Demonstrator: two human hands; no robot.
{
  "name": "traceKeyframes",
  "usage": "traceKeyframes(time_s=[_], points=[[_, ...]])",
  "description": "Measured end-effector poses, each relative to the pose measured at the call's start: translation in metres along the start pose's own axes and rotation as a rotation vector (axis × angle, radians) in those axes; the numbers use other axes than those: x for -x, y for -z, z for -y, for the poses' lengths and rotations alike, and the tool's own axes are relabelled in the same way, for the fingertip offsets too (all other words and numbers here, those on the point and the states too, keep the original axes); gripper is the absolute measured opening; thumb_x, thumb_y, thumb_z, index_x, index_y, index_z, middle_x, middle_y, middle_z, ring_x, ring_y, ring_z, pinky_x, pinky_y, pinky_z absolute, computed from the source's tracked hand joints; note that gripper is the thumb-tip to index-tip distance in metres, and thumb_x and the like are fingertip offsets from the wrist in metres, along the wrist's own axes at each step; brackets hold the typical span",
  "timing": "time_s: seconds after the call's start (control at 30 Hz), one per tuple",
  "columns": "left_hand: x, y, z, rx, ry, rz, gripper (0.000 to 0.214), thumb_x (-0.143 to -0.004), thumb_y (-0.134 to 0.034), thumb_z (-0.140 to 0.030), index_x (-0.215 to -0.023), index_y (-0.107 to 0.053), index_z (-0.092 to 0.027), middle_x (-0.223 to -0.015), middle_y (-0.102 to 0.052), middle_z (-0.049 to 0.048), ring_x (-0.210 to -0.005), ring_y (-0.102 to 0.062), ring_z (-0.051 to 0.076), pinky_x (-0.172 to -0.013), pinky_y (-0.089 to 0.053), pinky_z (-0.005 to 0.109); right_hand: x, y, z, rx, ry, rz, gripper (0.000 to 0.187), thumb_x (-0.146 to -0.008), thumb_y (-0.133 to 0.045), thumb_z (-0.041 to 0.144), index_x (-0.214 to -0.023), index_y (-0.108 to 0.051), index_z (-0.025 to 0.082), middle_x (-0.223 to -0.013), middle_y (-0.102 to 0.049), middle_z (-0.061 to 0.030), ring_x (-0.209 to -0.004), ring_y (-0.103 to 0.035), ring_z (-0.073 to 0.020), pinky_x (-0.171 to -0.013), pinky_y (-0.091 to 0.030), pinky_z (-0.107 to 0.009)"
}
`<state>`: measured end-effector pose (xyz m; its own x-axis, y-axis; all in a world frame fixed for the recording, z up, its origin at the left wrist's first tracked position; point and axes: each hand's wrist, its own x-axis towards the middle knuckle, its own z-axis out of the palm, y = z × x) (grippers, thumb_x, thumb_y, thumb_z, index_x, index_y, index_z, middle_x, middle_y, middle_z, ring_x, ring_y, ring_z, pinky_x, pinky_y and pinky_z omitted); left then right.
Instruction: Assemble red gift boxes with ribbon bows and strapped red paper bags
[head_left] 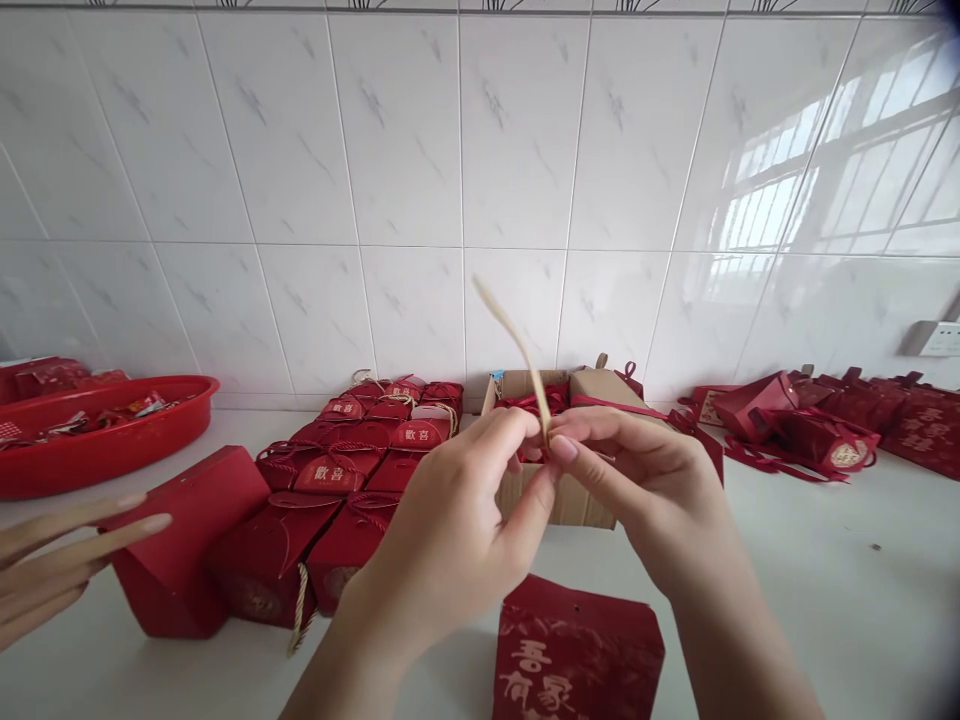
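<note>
Pale cord (529, 360) pinched at centre frame

Your left hand (450, 510) and right hand (645, 480) met mid-frame, fingertips close together. Fingers of both were closed on the cord's lower end; its free end rose up and leftward, slightly blurred, before the tiled wall (405, 150). The grip point itself was partly hidden by your fingertips.

Bottom centre, below your hands: a dark red box (577, 640) with pale characters sat on the white tabletop (847, 590), cut off by the frame's lower edge. Behind your hands, a cardboard box (581, 510) held red items, mostly covered from view.

Left of centre: rows of red gift boxes (330, 475), several with red cords; a gold twisted cord (300, 610) hung at the near end. Lower left: another person's hand (52, 570) reached in at a plain red box (187, 540), contact unclear. Left edge: a red basin (112, 445) with wrapped pieces. Right: red bags (915, 420) near the wall.
</note>
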<state>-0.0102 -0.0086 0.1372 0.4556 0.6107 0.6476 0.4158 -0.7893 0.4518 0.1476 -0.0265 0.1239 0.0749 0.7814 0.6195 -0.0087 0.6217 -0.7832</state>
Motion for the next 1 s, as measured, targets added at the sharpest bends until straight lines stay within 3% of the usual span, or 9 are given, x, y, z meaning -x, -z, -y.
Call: traceKeyframes(time_s=[0.17, 0.47, 0.63, 0.83, 1.0], points=[[-0.001, 0.002, -0.004, 0.021, 0.027, 0.063, 0.013, -0.098, -0.041, -0.024, -0.086, -0.047, -0.021, -0.075, -0.049, -0.0051, -0.061, -0.042, 0.009, -0.056, -0.033, 0.027, -0.001, 0.002, 0.0, 0.082, 0.015, -0.065, 0.002, -0.08, -0.073, 0.026, -0.079, -0.074, 0.026, -0.081, -0.07, 0.0027, -0.076, -0.065, -0.009, -0.068, -0.054, -0.015], [-0.002, 0.002, 0.0, 0.008, 0.024, 0.043, 0.02, -0.096, -0.044, -0.027, -0.077, -0.042, -0.021, -0.067, -0.044, -0.0053, -0.058, -0.038, 0.01, -0.053, -0.029, 0.027, 0.0, 0.0, 0.003, 0.035, -0.052, -0.003, 0.001, -0.079, -0.074, 0.025, -0.078, -0.074, 0.025, -0.078, -0.07, 0.0023, -0.072, -0.065, -0.0101, -0.062, -0.054, -0.017], [-0.003, 0.0, -0.002, -0.073, -0.009, 0.034, 0.022, -0.096, -0.042, -0.028, -0.076, -0.042, -0.02, -0.067, -0.047, -0.0043, -0.058, -0.039, 0.011, -0.054, -0.029, 0.026, -0.003, 0.002, 0.002, 0.031, -0.103, -0.006, 0.007, -0.074, -0.077, 0.024, -0.072, -0.072, 0.02, -0.071, -0.07, 0.0006, -0.067, -0.064, -0.0116, -0.058, -0.053, -0.019], [-0.004, -0.005, 0.002, -0.275, -0.072, 0.016, 0.018, -0.094, -0.042, -0.02, -0.076, -0.042, -0.019, -0.069, -0.053, -0.0032, -0.059, -0.041, 0.012, -0.057, -0.029, 0.026, -0.005, 0.005, -0.004, 0.07, -0.109, 0.002, 0.019, -0.072, -0.079, 0.029, -0.079, -0.065, 0.019, -0.074, -0.069, -0.0017, -0.07, -0.065, -0.015, -0.063, -0.055, -0.025], [-0.005, -0.007, 0.005, -0.339, -0.061, 0.02, 0.014, -0.094, -0.043, -0.017, -0.082, -0.05, -0.019, -0.07, -0.058, -0.0025, -0.059, -0.046, 0.013, -0.057, -0.032, 0.027, -0.005, 0.005, -0.007, 0.073, -0.072, 0.022, 0.014, -0.075, -0.075, 0.028, -0.08, -0.067, 0.019, -0.077, -0.07, -0.0029, -0.072, -0.066, -0.0155, -0.064, -0.056, -0.026]])
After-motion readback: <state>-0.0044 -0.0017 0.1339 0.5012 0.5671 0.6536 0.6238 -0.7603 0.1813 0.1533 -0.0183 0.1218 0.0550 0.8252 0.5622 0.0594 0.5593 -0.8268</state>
